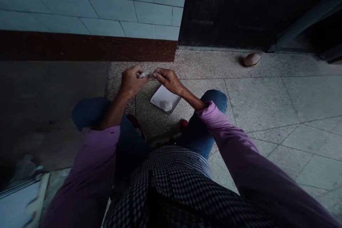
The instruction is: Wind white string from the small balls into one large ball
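Two bare hands meet around a small pale piece, above a shallow tray on the floor

We look down on a grey speckled stone floor (256,103), with a pale blue tiled wall (112,10) ahead on the left and a flat black panel (227,10) on the right. A person in rolled purple sleeves (227,139) and blue trousers (199,131) sits or crouches, knees apart.

Both forearms reach forward and converge. The left hand (133,80) curls inward, thumb and forefinger closed on a small, whitish, crumpled piece (145,74); the right hand (169,80), palm turned down, pinches narrowly at the piece's other end. We find the piece between the hands, just beyond the tray.

Below, a white, shallow, four-sided tray (159,96) sits tilted to our view between the knees, with a rough whitish ball (167,105) near its closest corner. We judge the work partway: the ball lies in the tray, while the piece remains in the fingers. We cannot tell how much is left.
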`<action>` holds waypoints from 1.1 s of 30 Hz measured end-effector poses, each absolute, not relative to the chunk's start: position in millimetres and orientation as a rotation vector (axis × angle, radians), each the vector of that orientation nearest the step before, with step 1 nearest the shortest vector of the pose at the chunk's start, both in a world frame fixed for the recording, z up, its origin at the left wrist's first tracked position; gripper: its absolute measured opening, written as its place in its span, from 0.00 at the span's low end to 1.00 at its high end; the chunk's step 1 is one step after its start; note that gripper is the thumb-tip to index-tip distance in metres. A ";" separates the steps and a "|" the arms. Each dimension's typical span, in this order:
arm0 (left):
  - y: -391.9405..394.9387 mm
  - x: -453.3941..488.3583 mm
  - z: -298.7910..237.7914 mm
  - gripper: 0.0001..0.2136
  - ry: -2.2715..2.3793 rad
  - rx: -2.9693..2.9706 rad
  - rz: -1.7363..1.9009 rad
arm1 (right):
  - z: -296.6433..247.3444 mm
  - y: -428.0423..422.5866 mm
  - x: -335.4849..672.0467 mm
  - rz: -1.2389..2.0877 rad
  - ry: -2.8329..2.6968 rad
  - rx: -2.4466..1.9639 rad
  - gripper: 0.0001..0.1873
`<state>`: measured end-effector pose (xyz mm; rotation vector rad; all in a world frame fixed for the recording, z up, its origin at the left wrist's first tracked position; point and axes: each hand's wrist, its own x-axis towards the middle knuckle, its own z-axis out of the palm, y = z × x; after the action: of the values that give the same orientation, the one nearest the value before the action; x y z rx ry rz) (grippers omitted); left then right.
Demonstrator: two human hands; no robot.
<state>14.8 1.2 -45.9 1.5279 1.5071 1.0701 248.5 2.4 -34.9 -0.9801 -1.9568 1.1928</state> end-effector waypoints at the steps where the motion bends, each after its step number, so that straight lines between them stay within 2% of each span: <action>1: -2.4 18.4 -43.6 0.18 1.462 1.575 1.009 | -31.0 5.0 249.8 1.185 -1.937 -1.014 0.33; 5: -14.8 26.7 -31.4 0.09 1.225 1.525 0.843 | -26.2 13.1 252.0 1.171 -1.836 -1.119 0.34; 7: -17.5 26.4 -27.5 0.07 1.146 1.445 0.853 | -28.6 15.8 252.0 1.199 -1.794 -1.114 0.33; 14: -13.3 26.7 -31.3 0.13 1.099 1.181 1.008 | -47.0 21.0 246.3 1.457 -1.677 -1.077 0.34; 17: -8.9 27.1 -36.1 0.14 1.152 1.122 1.074 | -54.5 17.3 242.1 1.450 -1.723 -1.067 0.33; 22: 1.4 23.0 -46.9 0.16 1.345 1.177 1.131 | -53.1 4.2 240.3 1.317 -2.008 -1.093 0.20; 24: 2.5 22.1 -50.2 0.15 1.429 1.236 1.138 | -48.0 0.3 242.4 1.277 -2.116 -1.061 0.18; 27: -2.7 24.2 -51.0 0.13 1.431 1.333 1.083 | -40.5 0.5 248.1 1.235 -2.120 -1.080 0.22; 30: -12.0 28.0 -46.4 0.13 1.293 1.374 0.926 | -37.1 7.8 254.3 1.194 -1.982 -1.162 0.32; 33: -17.6 28.8 -38.5 0.16 1.083 1.269 0.857 | -38.5 16.1 256.2 1.218 -1.853 -1.196 0.37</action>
<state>28.8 -17.6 -38.5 1.2689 1.0831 0.8565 256.2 16.1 -38.5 -1.1956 -1.8534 1.2179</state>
